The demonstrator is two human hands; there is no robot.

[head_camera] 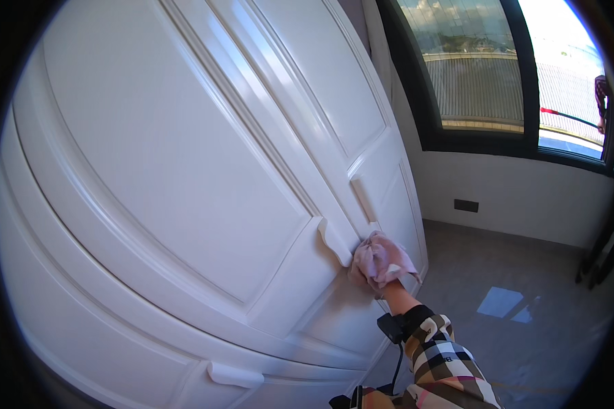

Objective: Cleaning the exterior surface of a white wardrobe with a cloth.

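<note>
My right hand (389, 286) is mostly hidden under a crumpled pink cloth (381, 258). It presses the cloth to the face of a white panelled wardrobe (153, 153), low on the right-hand door. Just left of the cloth is a wavy white door handle (334, 243), and above it a second, straighter handle (363, 198) stands out from the adjoining door. A plaid sleeve (447, 353) covers my right forearm, and a black device (390, 327) with a cable sits at the wrist. My left hand is out of view.
Below the doors is a drawer front with a white pull (235, 374). A dark-framed window (529, 102) sits in the wall at right, above a black wall socket plate (466, 205). Glossy grey floor tiles (511, 353) reflect light. Dark legs (601, 250) of some object stand at far right.
</note>
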